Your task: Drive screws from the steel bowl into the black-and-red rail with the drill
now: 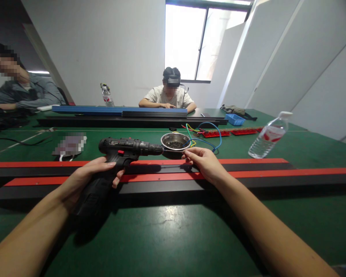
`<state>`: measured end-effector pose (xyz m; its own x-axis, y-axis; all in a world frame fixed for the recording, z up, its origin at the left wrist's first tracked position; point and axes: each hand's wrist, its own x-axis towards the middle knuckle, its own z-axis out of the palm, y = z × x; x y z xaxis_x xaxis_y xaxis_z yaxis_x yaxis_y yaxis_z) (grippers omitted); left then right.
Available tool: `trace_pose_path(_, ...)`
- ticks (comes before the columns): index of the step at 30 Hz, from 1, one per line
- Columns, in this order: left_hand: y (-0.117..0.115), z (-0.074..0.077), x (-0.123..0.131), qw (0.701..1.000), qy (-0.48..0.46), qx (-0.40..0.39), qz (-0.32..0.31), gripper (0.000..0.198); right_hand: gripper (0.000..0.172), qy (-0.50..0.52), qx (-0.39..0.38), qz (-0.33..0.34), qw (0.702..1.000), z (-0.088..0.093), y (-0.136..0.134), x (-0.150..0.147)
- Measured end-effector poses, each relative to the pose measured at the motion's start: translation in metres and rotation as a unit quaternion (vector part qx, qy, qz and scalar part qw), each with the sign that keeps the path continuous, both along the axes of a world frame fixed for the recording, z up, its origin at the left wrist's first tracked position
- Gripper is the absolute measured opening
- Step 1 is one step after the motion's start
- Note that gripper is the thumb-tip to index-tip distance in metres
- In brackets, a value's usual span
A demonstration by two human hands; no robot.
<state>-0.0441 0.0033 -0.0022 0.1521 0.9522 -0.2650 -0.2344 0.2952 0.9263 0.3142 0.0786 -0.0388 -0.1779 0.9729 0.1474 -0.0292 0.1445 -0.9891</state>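
Observation:
My left hand (95,173) is wrapped around the handle of a black cordless drill (121,146), which lies level and points right. From its chuck a thin bit (173,150) seems to run toward my right hand (203,163). Thumb and fingertips of that hand are pinched together at the far end of the bit; whatever they grip is too small to name. Just behind the bit stands a round metal bowl (162,141) with many small dark screws (175,145) inside.
Two long black bars with red strips (239,176) lie across the green table (173,238). A water bottle (268,134) stands right. Beyond are coloured wires (219,138), red pieces (216,134), a blue basket (235,119) and blue and black bars (103,110). Two people sit behind.

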Motion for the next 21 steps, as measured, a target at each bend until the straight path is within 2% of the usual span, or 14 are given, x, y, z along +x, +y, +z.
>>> trace_pose_path(21, -0.0009, 0.0025, 0.0039, 1.0, 0.011, 0.001, 0.005, 0.035, 0.039, -0.007, -0.005, -0.008, 1.0, 0.0037, -0.0031, -0.0008)
